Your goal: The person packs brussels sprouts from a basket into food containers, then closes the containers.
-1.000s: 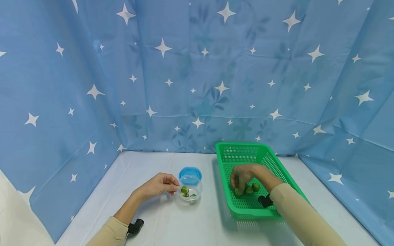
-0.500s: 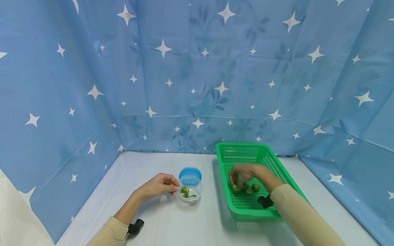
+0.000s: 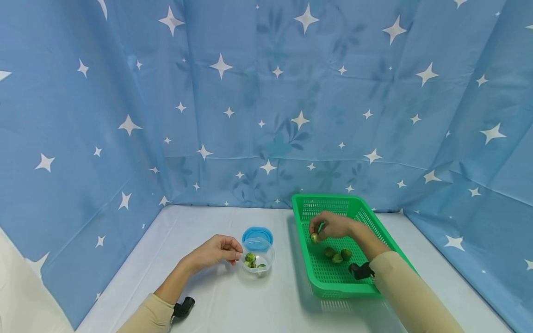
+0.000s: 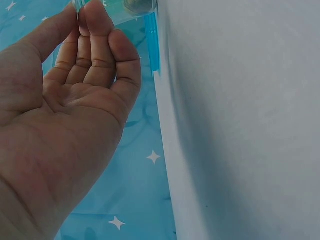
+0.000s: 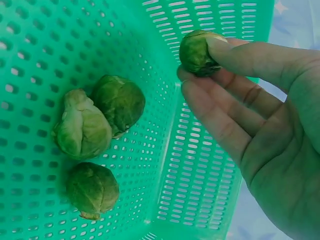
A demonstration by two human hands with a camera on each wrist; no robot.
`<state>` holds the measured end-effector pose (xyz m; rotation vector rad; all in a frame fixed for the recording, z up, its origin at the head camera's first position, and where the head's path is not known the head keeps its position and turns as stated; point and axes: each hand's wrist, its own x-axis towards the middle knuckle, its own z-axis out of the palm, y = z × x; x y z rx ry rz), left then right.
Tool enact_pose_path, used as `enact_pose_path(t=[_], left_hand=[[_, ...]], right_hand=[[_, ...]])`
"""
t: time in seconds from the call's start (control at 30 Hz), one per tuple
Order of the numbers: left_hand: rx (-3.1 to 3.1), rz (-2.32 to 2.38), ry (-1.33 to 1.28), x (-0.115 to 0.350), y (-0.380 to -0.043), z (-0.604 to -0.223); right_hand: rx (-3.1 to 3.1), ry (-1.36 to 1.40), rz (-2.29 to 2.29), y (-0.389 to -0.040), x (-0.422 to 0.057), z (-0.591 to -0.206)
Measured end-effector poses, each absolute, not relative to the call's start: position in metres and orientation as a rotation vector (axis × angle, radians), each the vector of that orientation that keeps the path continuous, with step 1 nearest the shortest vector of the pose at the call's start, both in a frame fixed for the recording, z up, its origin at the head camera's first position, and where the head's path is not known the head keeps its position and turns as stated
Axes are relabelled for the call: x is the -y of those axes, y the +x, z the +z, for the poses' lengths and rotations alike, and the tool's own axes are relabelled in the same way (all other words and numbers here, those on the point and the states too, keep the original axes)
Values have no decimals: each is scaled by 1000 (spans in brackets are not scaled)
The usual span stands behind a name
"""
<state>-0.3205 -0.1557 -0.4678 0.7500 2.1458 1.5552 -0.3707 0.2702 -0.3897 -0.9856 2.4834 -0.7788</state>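
Note:
My right hand (image 3: 333,225) pinches a Brussels sprout (image 5: 199,52) between thumb and fingertips, raised above the floor of the green basket (image 3: 308,263). Three more Brussels sprouts (image 5: 92,189) lie together on the basket's floor, below the hand. On the left, my left hand (image 3: 216,252) pinches the rim of a small clear plastic container (image 3: 266,261) between thumb and fingers. Several sprouts (image 3: 250,257) sit inside that container. The left wrist view catches only the container's edge, at the top beside the fingertips (image 4: 97,20).
A blue lid (image 3: 257,231) lies just behind the clear container. Both containers stand on a white-covered table (image 3: 200,300). Blue star-patterned curtain (image 3: 266,115) rises behind the table and along its sides.
My right hand has picked up a Brussels sprout from the basket floor and lifted it up and slightly left. My left hand and the clear container have stayed put.

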Motion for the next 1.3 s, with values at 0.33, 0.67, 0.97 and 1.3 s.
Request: enact_pose_path(t=[0.33, 0.67, 0.97, 1.3], left_hand=[[-2147, 1568, 725, 155, -319, -467], [-2148, 1565, 724, 155, -320, -468], [-2151, 1563, 730, 155, -319, -467], [-2145, 1563, 741, 155, -320, -467]], right_hand=[[-2456, -1008, -1000, -372, -273, -387], [-2506, -1031, -1060, -370, -272, -384], [-2574, -1082, -1083, -370, -268, -384], [-2671, -1084, -1107, -365, -256, -381]])
